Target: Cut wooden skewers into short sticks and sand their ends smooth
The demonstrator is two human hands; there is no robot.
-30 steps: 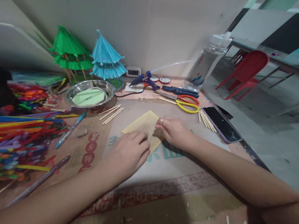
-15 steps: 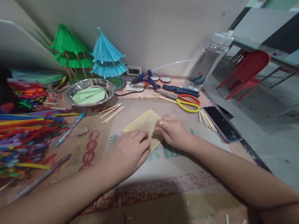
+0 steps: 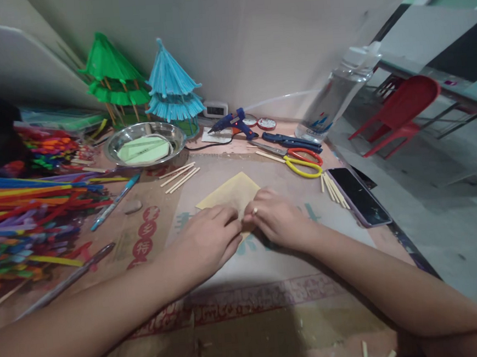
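A yellow square sheet (image 3: 232,193), which looks like sandpaper with a darker worn middle, lies on the work surface under both hands. My left hand (image 3: 216,232) presses on its left side with curled fingers; the fingertips are partly hidden. Close beside it, my right hand (image 3: 277,217) is closed in a pinch over the sheet's right part. The pale end of a small wooden stick (image 3: 255,211) shows between its fingers, while the rest of the stick is hidden. The two hands nearly touch at the fingertips.
Behind the sheet are loose wooden sticks (image 3: 180,177), a steel bowl (image 3: 115,159), a glue gun (image 3: 232,123) and scissors (image 3: 303,165). A phone (image 3: 359,196) lies right, near a water bottle (image 3: 335,102). Pipe cleaners (image 3: 30,217) crowd the left; green (image 3: 114,72) and blue (image 3: 171,85) tiered models stand behind.
My right hand, with the stick end in it, has come down and left over the sheet, closer to my left hand. My left hand has stayed almost where it was.
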